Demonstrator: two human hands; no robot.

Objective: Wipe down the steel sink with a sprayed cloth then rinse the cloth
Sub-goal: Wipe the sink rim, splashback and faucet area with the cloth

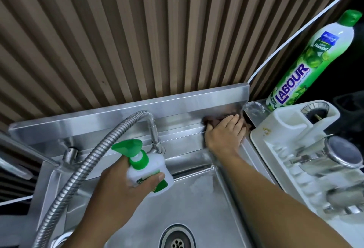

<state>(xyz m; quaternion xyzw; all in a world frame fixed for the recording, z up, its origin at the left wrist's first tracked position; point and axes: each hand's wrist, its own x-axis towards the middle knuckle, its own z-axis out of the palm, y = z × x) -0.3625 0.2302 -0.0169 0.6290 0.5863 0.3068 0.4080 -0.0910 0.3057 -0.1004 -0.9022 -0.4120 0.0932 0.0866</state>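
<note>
Brushed steel, streaked and dull-wet, makes up the sink, its round drain at the near edge. A dark brown cloth lies bunched on the back ledge in the right corner, mostly hidden under the right hand, which presses it with fingers flat and spread. The left hand grips a white spray bottle with a green trigger above the basin. A ribbed steel hose arcs beside it. Just right of the cloth sit a white dish rack and a green soap bottle.
</note>
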